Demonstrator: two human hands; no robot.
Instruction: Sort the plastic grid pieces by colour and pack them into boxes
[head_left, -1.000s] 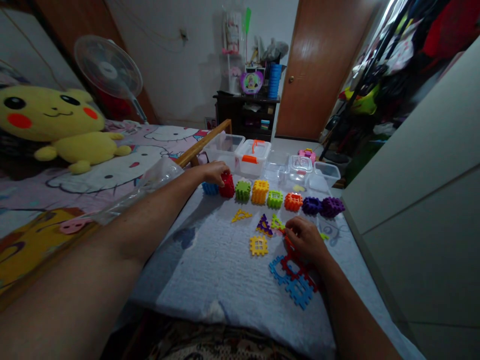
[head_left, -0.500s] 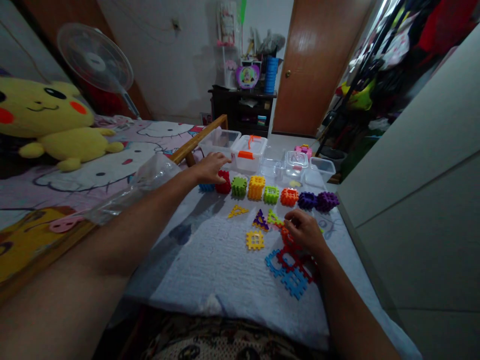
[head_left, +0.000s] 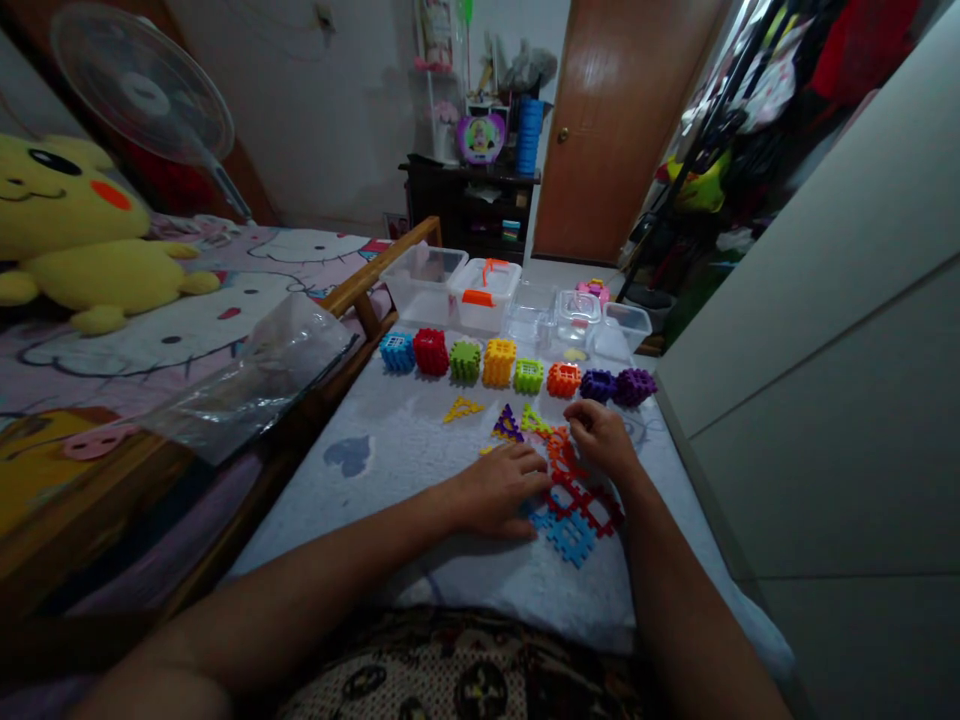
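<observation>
My left hand (head_left: 504,490) lies low over the table with its fingers stretched out. It covers most of a yellow square piece and reaches the edge of the blue interlocking pieces (head_left: 571,538). Red interlocking pieces (head_left: 568,492) join the blue ones. My right hand (head_left: 606,440) is beside the orange pieces (head_left: 561,452), fingers curled together; whatever they may hold is hidden. Just beyond the hands lie a lime triangle (head_left: 534,420), a purple triangle (head_left: 508,424) and a yellow triangle (head_left: 463,408).
Behind the loose pieces runs a row of coloured stacks, from a blue stack (head_left: 397,352) to a purple stack (head_left: 636,387). Clear plastic boxes (head_left: 424,285) stand at the table's far end. A wooden bed rail (head_left: 375,272) and a plastic bag (head_left: 262,375) are on the left.
My left hand has left the red stack at the back and come down right to the loose pieces. My right hand stays near the orange pieces. The view has shifted slightly.
</observation>
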